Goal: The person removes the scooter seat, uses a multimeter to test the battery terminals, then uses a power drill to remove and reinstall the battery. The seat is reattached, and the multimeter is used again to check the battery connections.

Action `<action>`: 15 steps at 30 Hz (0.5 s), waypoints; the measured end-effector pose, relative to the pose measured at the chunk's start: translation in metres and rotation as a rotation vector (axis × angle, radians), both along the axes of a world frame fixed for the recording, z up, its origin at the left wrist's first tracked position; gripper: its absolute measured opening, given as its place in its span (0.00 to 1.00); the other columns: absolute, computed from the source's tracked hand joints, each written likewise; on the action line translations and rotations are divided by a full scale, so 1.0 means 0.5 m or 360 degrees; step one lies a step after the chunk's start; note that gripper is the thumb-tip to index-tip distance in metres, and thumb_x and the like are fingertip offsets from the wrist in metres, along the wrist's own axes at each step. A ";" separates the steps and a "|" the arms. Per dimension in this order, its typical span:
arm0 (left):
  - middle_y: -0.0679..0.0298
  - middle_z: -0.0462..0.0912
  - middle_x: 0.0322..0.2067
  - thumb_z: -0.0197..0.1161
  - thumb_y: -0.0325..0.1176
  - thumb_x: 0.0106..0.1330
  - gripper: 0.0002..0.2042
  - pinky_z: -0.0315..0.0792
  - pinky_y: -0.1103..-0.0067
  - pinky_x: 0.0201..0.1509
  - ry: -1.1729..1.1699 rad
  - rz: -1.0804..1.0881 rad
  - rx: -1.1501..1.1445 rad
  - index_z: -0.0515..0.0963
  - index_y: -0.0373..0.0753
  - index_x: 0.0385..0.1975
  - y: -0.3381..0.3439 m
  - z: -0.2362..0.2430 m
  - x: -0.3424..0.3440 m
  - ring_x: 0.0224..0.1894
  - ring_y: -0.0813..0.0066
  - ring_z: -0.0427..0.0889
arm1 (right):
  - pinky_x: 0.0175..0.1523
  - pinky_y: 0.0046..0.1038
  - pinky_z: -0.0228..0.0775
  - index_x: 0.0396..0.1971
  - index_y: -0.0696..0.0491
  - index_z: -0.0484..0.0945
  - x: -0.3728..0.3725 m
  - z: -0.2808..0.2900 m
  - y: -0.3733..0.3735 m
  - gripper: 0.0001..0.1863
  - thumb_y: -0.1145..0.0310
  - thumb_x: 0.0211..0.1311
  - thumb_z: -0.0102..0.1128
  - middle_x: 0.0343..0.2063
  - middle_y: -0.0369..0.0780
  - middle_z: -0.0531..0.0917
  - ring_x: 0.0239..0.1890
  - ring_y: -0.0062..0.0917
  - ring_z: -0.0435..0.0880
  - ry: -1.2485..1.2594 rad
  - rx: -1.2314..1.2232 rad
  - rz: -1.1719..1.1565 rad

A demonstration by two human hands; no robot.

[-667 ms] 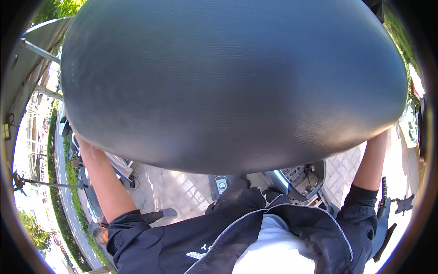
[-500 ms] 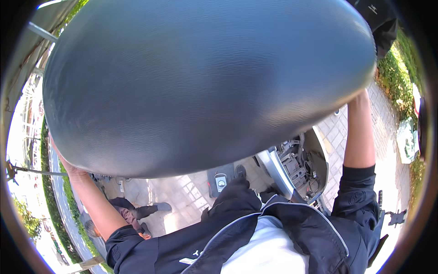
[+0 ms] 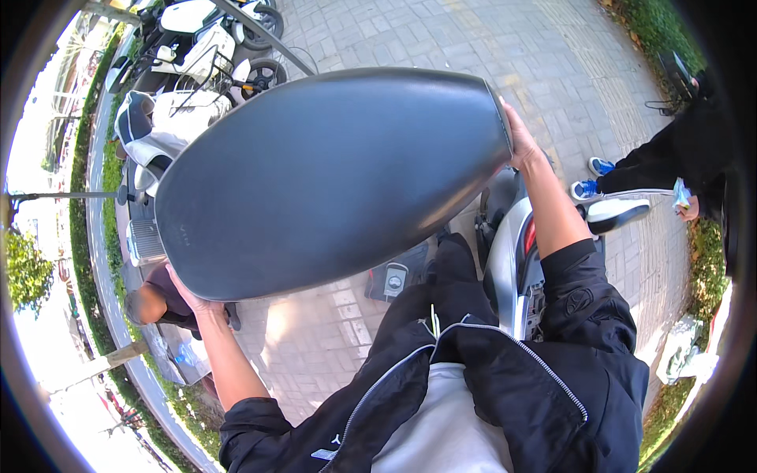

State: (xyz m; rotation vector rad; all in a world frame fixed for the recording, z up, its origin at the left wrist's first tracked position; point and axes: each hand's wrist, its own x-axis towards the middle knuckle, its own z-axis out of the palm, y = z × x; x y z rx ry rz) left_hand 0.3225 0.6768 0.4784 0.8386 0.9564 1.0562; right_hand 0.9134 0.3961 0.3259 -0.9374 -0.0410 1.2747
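- Head view: I see the seat [image 3: 331, 181] held in the air, left of the scooter [image 3: 498, 272], lifted but not set down.
- Left hand [image 3: 192, 295] grips its near left edge; right hand [image 3: 522, 140] grips its far right end.
- Fingertips beneath are hidden, so I can't tell their spread; the seat also covers part of the scooter.

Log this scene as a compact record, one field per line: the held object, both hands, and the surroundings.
Held object: long, black, leather-like padded seat, broad and rounded at its left end
Left hand: gripping the seat's lower-left edge, fingers mostly hidden
Right hand: gripping the seat's narrower right end
Beside the legs: silver-bodied scooter, on the person's right
Ground: grey block paving
Upper left: parked white-and-black scooters
Right side: bystander in dark trousers and blue shoes
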 end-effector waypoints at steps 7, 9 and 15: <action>0.66 0.77 0.55 0.41 0.60 0.73 0.28 0.69 0.69 0.60 0.0309 0.0203 -0.0439 0.71 0.43 0.59 0.062 -0.292 0.066 0.55 0.66 0.75 | 0.44 0.32 0.80 0.49 0.53 0.80 0.071 -0.340 0.151 0.35 0.34 0.65 0.49 0.40 0.42 0.85 0.37 0.26 0.85 0.0262 -0.0383 0.0064; 0.67 0.76 0.55 0.42 0.61 0.72 0.29 0.69 0.69 0.60 0.0351 0.0103 -0.0643 0.71 0.45 0.59 0.082 -0.367 0.095 0.55 0.66 0.75 | 0.43 0.32 0.80 0.49 0.53 0.80 0.090 -0.422 0.171 0.35 0.34 0.65 0.49 0.40 0.42 0.85 0.38 0.26 0.85 0.0204 -0.0542 0.0020; 0.69 0.78 0.52 0.47 0.59 0.70 0.27 0.72 0.70 0.57 0.0444 -0.0023 -0.1056 0.71 0.46 0.58 0.135 -0.675 0.168 0.54 0.68 0.77 | 0.44 0.32 0.79 0.49 0.53 0.80 0.125 -0.662 0.176 0.37 0.32 0.63 0.49 0.40 0.42 0.85 0.39 0.26 0.84 0.0152 -0.0750 0.0034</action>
